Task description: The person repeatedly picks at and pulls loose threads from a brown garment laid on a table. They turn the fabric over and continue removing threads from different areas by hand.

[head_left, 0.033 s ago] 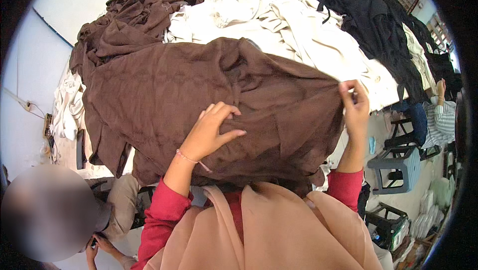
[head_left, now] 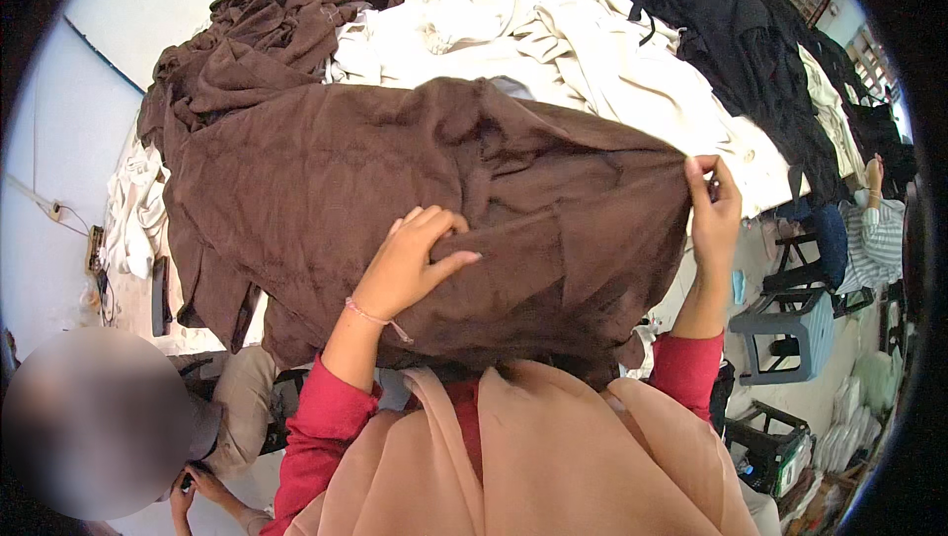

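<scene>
A brown cloth garment [head_left: 326,170] lies spread in front of me, its middle creased and folded. At its right end my right hand [head_left: 713,202] pinches a corner between thumb and fingers, drawing the fabric taut into a point. My left hand [head_left: 410,264] rests on the middle of the garment with thumb and fingers apart, the fingers slightly curled. It grips nothing that I can see. The garment's near edge hangs close to my body.
Behind the garment lie a brown cloth heap [head_left: 267,42], a large cream cloth pile [head_left: 513,22] and black garments [head_left: 731,32]. A person [head_left: 242,398] sits at the lower left, and another in a striped top [head_left: 874,249] is at the right. A grey plastic stool [head_left: 790,333] stands on the floor.
My right hand has shifted slightly right, pulling the garment's corner with it and stretching the cloth more. My left hand has moved only a little to the left.
</scene>
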The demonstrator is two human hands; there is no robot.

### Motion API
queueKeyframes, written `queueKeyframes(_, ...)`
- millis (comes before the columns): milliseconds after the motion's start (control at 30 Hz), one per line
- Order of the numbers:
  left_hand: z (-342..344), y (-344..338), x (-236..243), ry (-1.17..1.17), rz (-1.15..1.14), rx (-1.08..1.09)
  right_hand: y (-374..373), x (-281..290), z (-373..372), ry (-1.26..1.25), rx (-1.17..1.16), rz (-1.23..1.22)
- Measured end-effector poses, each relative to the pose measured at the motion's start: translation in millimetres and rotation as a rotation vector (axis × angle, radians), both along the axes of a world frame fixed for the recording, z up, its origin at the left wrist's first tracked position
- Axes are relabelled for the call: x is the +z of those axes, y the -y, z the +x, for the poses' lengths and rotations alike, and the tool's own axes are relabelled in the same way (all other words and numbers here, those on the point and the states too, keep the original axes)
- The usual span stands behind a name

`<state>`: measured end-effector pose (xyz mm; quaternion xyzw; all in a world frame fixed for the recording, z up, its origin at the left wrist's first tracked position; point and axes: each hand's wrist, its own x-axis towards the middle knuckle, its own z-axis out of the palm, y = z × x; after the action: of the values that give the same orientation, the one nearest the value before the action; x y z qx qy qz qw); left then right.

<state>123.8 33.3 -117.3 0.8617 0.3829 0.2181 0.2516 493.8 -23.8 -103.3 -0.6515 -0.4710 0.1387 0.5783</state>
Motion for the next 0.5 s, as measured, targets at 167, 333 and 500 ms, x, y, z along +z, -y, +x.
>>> queueKeyframes(167,-20.8,10.6,16.3,0.231,0.171,0.066,-8.5,-10.4,-3.0,0.448,0.015,-0.245)
queueKeyframes(333,-42.9,22.1,34.0,0.329,0.424,0.073,-0.7,5.3,-46.9,0.505,0.01,-0.022)
queueKeyframes(500,-45.1,30.8,27.0,0.344,0.629,-0.009,-0.8,36.1,-105.9,0.383,0.585,0.111)
